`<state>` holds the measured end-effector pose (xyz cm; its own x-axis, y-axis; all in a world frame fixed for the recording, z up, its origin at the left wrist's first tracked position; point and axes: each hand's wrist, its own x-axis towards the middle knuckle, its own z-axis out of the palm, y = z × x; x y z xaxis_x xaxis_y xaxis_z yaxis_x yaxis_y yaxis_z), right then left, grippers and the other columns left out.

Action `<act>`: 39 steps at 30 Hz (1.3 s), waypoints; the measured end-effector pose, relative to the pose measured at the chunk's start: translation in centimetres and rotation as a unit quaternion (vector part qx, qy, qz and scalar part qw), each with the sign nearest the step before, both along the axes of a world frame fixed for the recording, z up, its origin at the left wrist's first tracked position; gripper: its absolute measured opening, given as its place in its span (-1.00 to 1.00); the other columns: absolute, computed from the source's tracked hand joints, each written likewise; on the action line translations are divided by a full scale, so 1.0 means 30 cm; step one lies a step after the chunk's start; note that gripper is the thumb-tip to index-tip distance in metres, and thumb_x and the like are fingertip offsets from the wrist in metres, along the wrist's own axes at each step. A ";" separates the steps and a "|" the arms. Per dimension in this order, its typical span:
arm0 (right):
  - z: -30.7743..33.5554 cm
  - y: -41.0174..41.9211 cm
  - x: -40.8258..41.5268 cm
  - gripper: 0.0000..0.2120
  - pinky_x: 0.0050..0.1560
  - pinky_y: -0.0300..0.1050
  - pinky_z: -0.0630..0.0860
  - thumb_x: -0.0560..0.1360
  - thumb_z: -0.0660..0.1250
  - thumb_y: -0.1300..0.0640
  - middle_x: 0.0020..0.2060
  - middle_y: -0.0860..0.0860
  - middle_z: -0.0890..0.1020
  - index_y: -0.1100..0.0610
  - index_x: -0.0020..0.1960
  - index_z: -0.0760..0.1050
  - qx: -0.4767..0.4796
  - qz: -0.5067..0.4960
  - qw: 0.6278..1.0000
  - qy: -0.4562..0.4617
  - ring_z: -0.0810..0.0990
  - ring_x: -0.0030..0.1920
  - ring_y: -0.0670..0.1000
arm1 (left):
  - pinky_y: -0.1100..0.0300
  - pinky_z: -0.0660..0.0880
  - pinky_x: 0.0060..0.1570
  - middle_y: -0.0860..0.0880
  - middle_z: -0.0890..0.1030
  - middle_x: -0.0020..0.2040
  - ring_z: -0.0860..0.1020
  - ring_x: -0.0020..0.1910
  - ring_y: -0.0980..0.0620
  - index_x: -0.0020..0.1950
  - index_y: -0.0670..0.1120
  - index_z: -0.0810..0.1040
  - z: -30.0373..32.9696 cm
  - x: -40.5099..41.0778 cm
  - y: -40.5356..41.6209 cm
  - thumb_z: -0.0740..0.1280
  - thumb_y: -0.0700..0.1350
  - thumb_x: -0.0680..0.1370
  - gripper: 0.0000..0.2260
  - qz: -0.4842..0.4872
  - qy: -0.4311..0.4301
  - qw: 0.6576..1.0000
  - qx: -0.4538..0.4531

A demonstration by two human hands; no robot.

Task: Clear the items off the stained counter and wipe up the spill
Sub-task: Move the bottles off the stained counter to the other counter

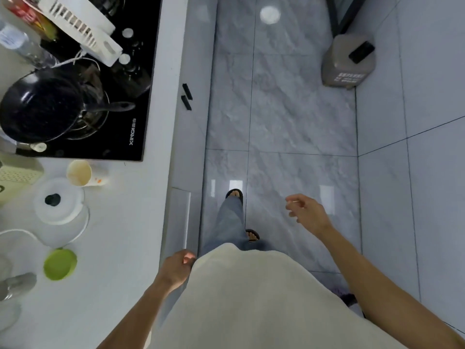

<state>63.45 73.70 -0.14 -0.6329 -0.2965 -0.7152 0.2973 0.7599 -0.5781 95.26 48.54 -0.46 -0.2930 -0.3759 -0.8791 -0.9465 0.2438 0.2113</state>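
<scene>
Far left on the white table (120, 222): black pan (40, 107) on the dark cooktop (136, 102), white rack (80, 23) lying across the hob behind it. Nearer the person, a tipped paper cup (79, 173) w/ stained inside lies on its side just below the cooktop edge, beside a clear lidded container (59, 201); green cup (60, 264) stands apart, closer in. No spill I can make out at this res. Left hand (177, 268) hangs at the table's front edge, fingers loosely curled, grip holding nothing. Centre: person on the grey tiled floor (276, 109), sandals showing. Right hand (305, 211) out over the floor, well apart from the table, fingers spread and relaxed, grip empty. Far right, a grey bin (348, 60) on the floor.
</scene>
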 end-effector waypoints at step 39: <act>0.056 -0.795 -1.672 -0.87 -0.21 -0.33 0.51 0.65 0.32 0.13 -0.05 0.02 0.71 0.07 0.15 0.62 -0.017 -0.025 1.000 0.006 0.66 -0.14 0.00 | 0.14 0.55 0.12 -0.02 0.72 0.15 0.68 0.07 0.00 0.21 0.03 0.65 -0.009 -1.584 -0.803 0.30 0.03 0.70 -0.82 -0.008 -0.033 0.999 -0.004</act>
<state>13.28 49.86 1.54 -0.6562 -0.2875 -0.6976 0.3280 0.7239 -0.6069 47.74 24.45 -0.73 -0.2410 -0.3779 -0.8940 -0.9541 0.2609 0.1469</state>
